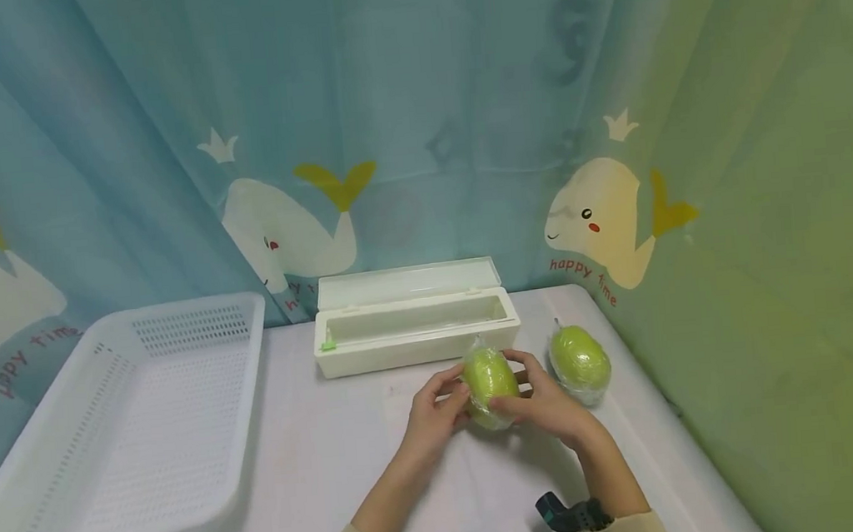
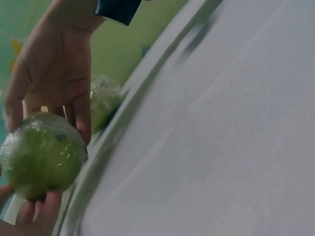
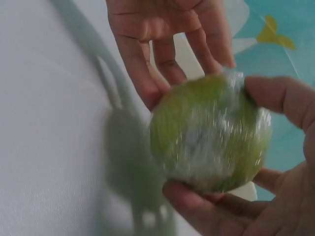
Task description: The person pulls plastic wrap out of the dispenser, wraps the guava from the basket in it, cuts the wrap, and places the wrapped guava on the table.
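Note:
Between both hands a green oval fruit (image 1: 491, 382) in clear plastic wrap is held up, above the table. My left hand (image 1: 434, 411) grips its left side, fingertips and thumb curled against the wrap. From the other side my right hand (image 1: 550, 398) grips it with thumb and fingers spread around it. In the right wrist view the wrapped fruit (image 3: 209, 135) shows creased, shiny film over its end. A second wrapped green fruit (image 1: 580, 362) rests on the table, to the right of my right hand.
Behind the hands stands a long white box (image 1: 418, 346), its lid raised, with a small green piece (image 1: 328, 345) at its left. A large white perforated basket (image 1: 249, 447) occupies the left side. A curtain (image 1: 415, 116) hangs behind the white-covered table (image 1: 335, 440).

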